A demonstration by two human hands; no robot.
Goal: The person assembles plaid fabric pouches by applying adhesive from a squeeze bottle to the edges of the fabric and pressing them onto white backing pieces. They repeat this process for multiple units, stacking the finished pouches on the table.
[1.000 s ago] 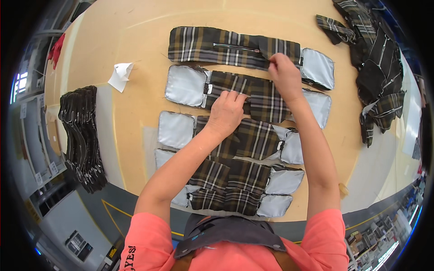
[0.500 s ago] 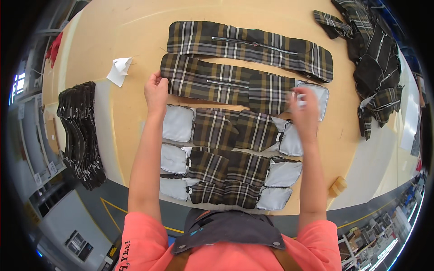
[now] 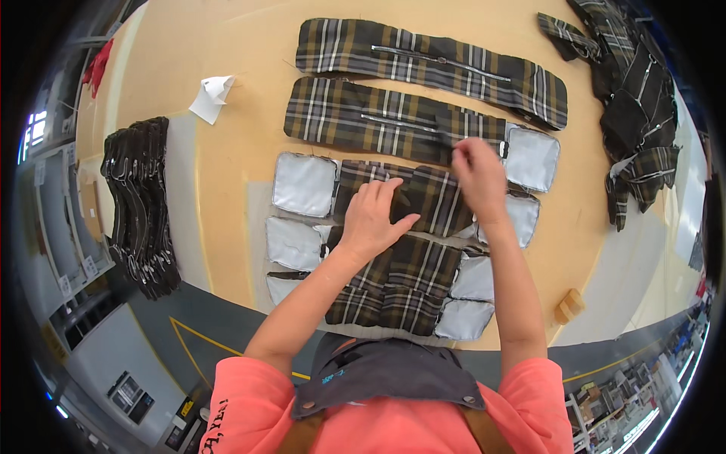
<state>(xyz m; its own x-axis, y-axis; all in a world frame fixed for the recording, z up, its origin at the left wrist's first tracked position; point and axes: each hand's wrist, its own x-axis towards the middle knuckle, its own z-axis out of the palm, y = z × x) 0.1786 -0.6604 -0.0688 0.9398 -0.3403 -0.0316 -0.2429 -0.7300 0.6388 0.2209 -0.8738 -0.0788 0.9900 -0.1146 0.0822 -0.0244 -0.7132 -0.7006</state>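
Note:
My left hand [image 3: 372, 219] lies with fingers spread, palm down, on a dark plaid fabric piece [image 3: 435, 200] with a white lined end. Just to its right, my right hand [image 3: 480, 178] is slightly blurred, its fingers pinched at the lower edge of a zippered plaid strip [image 3: 333, 113]. That strip's right part is folded over and looks lifted near the fingertips. A white lined panel [image 3: 532, 159] shows at its right end. Beyond it a second zippered plaid strip [image 3: 340, 49] lies flat. Nearer me, another folded plaid piece [image 3: 423, 265] is partly covered by my left forearm.
On the left of the tan table [image 3: 242, 38] sits a stack of dark zippered pieces [image 3: 140, 204], with a crumpled white paper [image 3: 212, 98] beyond. A heap of plaid and black strapped pieces [image 3: 639, 106] lies far right. A small yellowish block [image 3: 569, 306] is near the front edge.
My left hand has left the strip's left end and come down onto the nearer plaid piece. My right hand has moved left along the strip. The view has shifted slightly.

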